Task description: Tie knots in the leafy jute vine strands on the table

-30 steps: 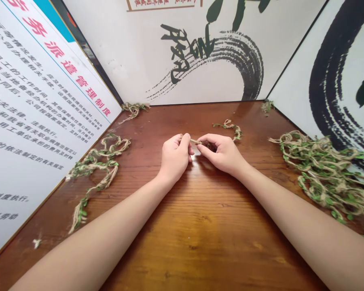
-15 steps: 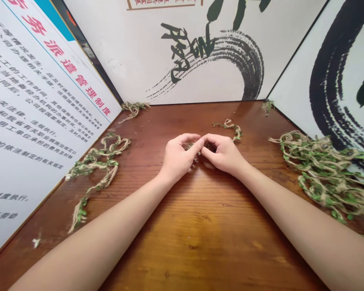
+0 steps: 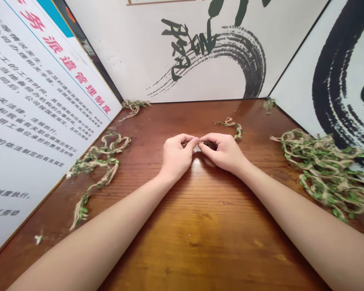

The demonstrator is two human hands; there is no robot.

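Note:
My left hand [image 3: 178, 155] and my right hand [image 3: 223, 149] meet at the fingertips over the middle of the wooden table [image 3: 188, 226]. Both are closed in a pinch on a length of leafy twine [image 3: 211, 144], brown cord that shows in part between and behind the fingers. Much of it is hidden by my hands. A loose piece of twine with small green leaves [image 3: 238, 130] curls out on the table beyond my right hand; whether it joins the held part cannot be seen.
A large heap of leafy twine [image 3: 330, 173] lies at the right and a smaller tangle [image 3: 94, 161] at the left. Small bundles [image 3: 135, 106] [image 3: 269, 105] sit in the back corners. White scrap [image 3: 38, 239] lies front left. Printed panels [image 3: 200, 81] wall the table on three sides.
My fingertips have drawn slightly apart, and a bit of the twine now shows between them. The hands stay in the same place; the camera view has shifted slightly.

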